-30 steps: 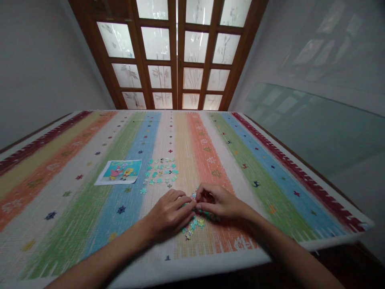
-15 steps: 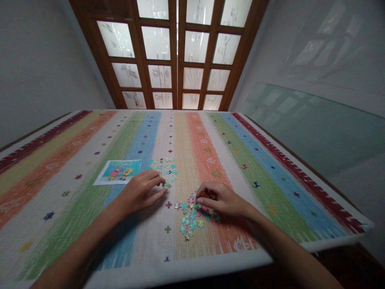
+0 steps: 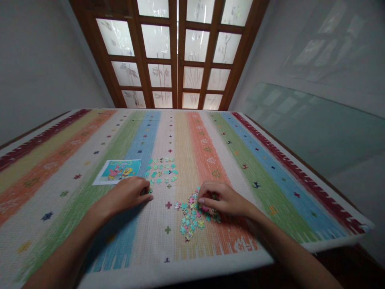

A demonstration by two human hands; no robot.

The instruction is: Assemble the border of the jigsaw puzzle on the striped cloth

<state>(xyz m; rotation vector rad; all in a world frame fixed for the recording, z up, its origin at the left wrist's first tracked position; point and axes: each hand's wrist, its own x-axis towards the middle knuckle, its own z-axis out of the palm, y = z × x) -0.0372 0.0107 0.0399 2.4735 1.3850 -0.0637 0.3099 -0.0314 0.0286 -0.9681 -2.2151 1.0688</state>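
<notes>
Jigsaw pieces, loose pile [image 3: 187, 220]: spread over the yellow and orange stripes toward the near edge of the cloth; teal, pink and yellow, many touching or overlapping.
Laid-out pieces [image 3: 159, 174]: set in rough rows beyond the pile, mostly teal, just right of the picture sheet.
Picture sheet [image 3: 116, 172]: flat, white-edged, a cartoon with pink and yellow figures on teal; the left hand hides part of its near edge.
Left hand [image 3: 130, 194]: low at the near left corner of the rows, fingers curled, thumb close beneath; a bit of teal shows by the fingertips, but whether they grip it I cannot tell.
Right hand [image 3: 221, 197]: over the pile's right side, fingers bent, narrow thumb-to-forefinger gap; cannot tell if it holds anything.
Tablecloth [image 3: 150, 241]: striped lengthwise, under all 2 groups.
Doors [image 3: 174, 72]: 2 wooden leaves with frosted panes, beyond the table.
</notes>
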